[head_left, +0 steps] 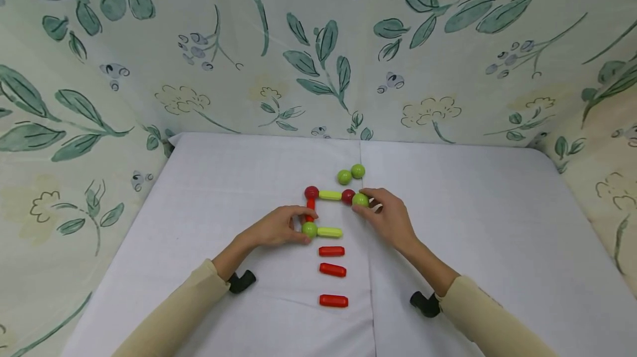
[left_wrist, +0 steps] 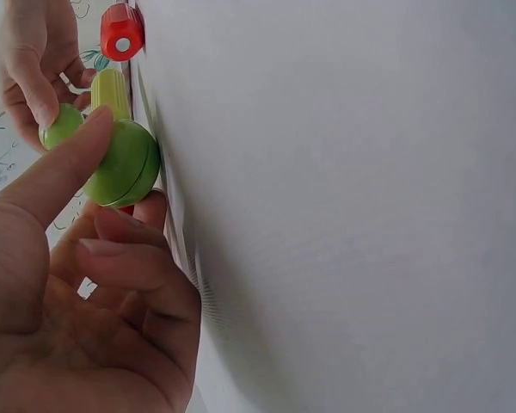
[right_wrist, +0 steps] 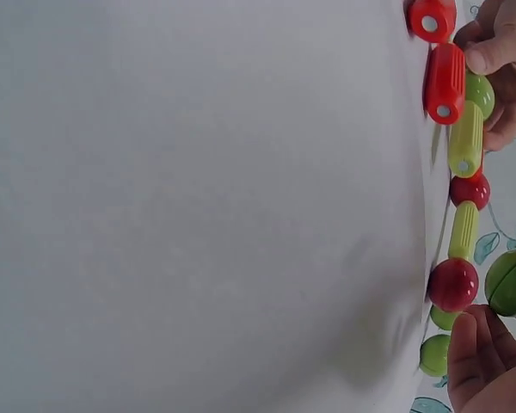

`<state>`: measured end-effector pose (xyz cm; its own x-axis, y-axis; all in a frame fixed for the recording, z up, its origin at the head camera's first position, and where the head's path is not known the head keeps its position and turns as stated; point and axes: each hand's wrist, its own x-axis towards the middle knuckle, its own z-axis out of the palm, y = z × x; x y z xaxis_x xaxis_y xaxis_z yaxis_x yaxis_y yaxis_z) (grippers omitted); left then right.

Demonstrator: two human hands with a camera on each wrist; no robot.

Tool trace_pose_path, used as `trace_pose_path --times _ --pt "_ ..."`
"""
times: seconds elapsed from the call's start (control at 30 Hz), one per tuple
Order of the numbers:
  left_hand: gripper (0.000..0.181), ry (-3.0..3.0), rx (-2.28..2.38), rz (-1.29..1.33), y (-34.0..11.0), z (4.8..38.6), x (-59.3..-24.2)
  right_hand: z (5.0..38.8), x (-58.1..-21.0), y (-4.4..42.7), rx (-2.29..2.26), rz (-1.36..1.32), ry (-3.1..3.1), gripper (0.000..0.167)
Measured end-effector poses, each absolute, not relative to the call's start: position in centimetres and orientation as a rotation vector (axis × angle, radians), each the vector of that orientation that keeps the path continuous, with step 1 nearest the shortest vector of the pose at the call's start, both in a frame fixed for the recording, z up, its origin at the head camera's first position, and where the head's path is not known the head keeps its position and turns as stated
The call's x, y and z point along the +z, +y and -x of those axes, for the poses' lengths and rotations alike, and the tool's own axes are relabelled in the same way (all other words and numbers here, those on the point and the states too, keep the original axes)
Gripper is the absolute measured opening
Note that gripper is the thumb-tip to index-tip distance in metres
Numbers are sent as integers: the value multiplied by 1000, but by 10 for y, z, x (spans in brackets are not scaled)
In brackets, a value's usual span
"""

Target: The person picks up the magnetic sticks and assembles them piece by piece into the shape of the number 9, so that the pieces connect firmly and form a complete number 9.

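Observation:
My left hand (head_left: 280, 226) holds a green ball (head_left: 309, 230) between thumb and fingers. From that ball a yellow-green rod (head_left: 330, 232) points right, and a red rod (head_left: 311, 209) runs up to a dark red ball (head_left: 311, 193). Another yellow-green rod (head_left: 330, 195) links this to a second dark red ball (head_left: 348, 197). Pinched in my right hand (head_left: 390, 216) is another green ball (head_left: 360, 200), close beside the second dark red ball. The right wrist view shows this pinched ball (right_wrist: 509, 284) slightly apart from the dark red one (right_wrist: 453, 285).
Two loose green balls (head_left: 344, 177) lie beyond the joined pieces. Nearer me are three separate red rods (head_left: 333, 269) in a column. A white cloth (head_left: 224, 180) covers the table, with a patterned curtain (head_left: 318, 69) behind it.

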<state>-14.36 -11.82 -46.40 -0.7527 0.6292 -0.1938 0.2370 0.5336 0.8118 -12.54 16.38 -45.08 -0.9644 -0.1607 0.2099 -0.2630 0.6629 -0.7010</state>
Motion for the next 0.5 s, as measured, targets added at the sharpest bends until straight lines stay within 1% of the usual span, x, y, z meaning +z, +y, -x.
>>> trace_pose_path --times 0.23,0.5 --pt "46 2312 1111 -704 -117 144 -465 108 -457 161 1211 -409 -2810 39" --pt "47 2309 1105 -696 -117 145 -463 101 -461 159 1203 -465 -2886 38"
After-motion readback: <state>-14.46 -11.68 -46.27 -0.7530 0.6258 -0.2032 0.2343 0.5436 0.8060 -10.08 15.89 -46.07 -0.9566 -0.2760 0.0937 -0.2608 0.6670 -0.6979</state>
